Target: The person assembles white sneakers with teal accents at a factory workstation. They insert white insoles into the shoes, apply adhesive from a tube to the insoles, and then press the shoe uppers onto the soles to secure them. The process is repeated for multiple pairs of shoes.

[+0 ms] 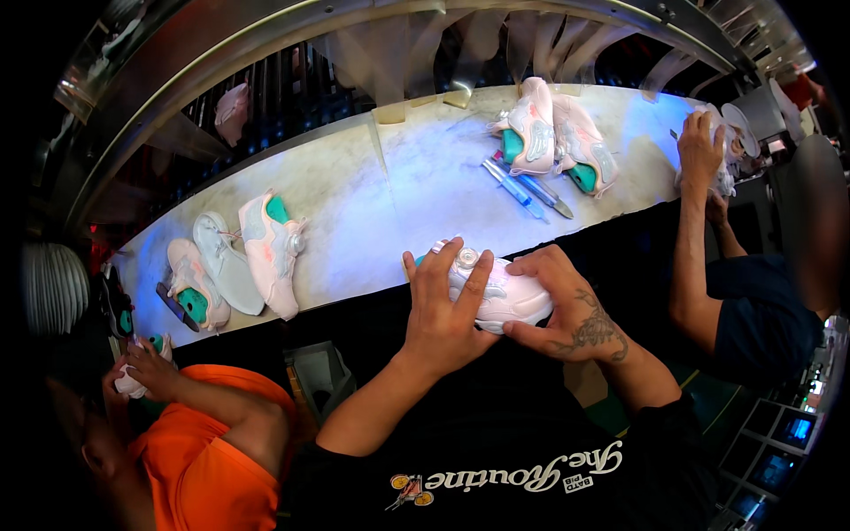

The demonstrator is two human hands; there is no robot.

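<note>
The left hand [450, 305] and the right hand [571, 310] grasp one pale pink shoe [515, 296], near the bench [354, 217]'s close edge. The step seems handling its upper; any next move calls for steady support.

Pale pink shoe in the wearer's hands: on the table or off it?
Off, it seems: the left hand and right hand grip the pale pink shoe, mostly outside the near edge of the table.
</note>
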